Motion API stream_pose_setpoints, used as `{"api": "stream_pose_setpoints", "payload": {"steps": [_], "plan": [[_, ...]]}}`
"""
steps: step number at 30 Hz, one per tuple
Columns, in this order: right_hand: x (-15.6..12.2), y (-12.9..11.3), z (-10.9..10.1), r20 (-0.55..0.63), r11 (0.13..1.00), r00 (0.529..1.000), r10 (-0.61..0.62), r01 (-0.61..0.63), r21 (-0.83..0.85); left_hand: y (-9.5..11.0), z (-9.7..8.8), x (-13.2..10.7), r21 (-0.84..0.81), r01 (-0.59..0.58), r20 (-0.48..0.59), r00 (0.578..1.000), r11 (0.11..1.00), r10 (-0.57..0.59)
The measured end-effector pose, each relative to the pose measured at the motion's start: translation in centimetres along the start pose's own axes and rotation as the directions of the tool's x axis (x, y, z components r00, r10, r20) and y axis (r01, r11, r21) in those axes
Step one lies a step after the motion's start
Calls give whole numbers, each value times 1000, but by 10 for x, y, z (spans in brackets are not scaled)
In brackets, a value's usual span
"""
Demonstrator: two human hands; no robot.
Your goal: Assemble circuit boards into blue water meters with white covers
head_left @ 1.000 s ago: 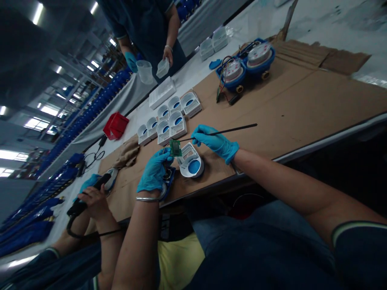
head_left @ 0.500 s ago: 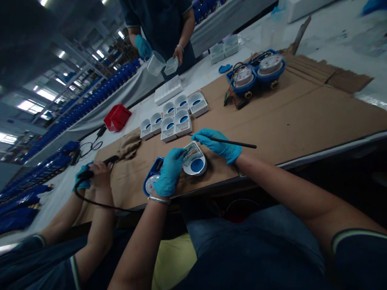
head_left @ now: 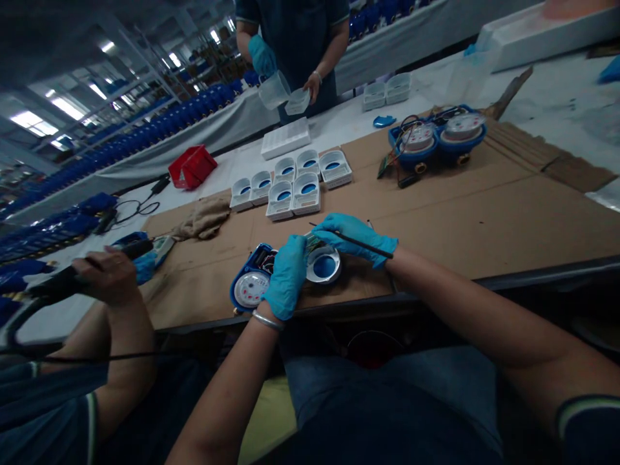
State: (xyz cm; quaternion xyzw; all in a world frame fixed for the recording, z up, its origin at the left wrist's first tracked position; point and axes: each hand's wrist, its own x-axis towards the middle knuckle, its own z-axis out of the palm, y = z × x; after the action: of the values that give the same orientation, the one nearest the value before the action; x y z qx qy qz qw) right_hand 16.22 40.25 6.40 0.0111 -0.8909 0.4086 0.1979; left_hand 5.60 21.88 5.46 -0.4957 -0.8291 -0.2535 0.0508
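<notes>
Both my hands wear blue gloves and meet over a white plastic meter cover (head_left: 335, 276) with a round blue window, lying near the table's front edge. My left hand (head_left: 287, 278) is closed at the cover's upper left, its fingertips on a small greenish circuit board (head_left: 314, 243) partly hidden by the fingers. In my right hand (head_left: 357, 236) is a thin black rod-shaped tool (head_left: 371, 247), its tip by the cover's upper end. Left of my left hand rests a blue water meter (head_left: 252, 289) with a white dial and an open compartment showing wires.
Several white covers (head_left: 306, 201) stand in rows beyond my hands. Two joined blue meters (head_left: 438, 139) with loose wires sit at the right. A co-worker's hand (head_left: 109, 274) at left grips a black corded tool; a cloth (head_left: 203, 218) and a red bin (head_left: 192, 166) lie beyond. Another person holds clear containers opposite.
My view has shifted. My hands have drawn closer together over the cover, with the right fingers now at its upper end. The co-worker's corded tool has moved left and lower in view.
</notes>
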Motion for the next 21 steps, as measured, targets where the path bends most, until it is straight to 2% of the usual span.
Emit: {"api": "stream_pose_setpoints", "payload": {"steps": [3, 6, 11, 17, 21], "plan": [[1, -3, -9, -60, 974, 996, 64, -49, 220, 6, -3, -8, 108, 72, -41, 997, 992, -68], [5, -3, -15, -63, 949, 993, 104, -80, 304, 12, -5, -12, 174, 105, -29, 994, 979, -102], [23, 1, -13, 24, 933, 983, 180, -179, 313, 15, -4, -11, 244, 140, -24, 990, 960, -138], [42, 7, 5, -9, 944, 979, 205, -196, 265, 14, -1, -18, 407, 93, -102, 993, 909, -56], [46, 8, 15, -21, 963, 981, 192, -185, 194, 13, 0, -22, 450, 112, -73, 993, 886, -88]]}}
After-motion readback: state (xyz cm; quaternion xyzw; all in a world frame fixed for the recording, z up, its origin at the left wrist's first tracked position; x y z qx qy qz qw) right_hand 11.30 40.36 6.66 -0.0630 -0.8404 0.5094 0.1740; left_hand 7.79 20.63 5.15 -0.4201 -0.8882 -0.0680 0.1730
